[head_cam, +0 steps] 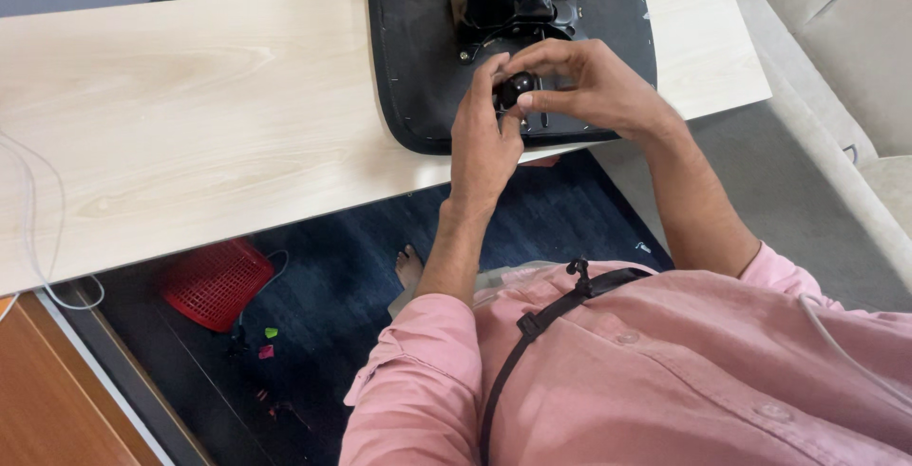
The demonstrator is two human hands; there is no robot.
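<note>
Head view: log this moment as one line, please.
left hand: pinching black knob | right hand: fingers on same knob | knob: over upturned black chair seat | seat: on light wooden table

Bright, even daylight, soft shadows, sharp focus, slight wide-angle stretch at edges.

A pale wooden table point(190, 114) is seen across the upper frame. A white cable point(33, 228) is draped over its left edge. A red basket point(217, 283) is set on the dark blue rug point(332, 295) at lower left. A beige sofa point(845, 48) is found at upper right.
</note>
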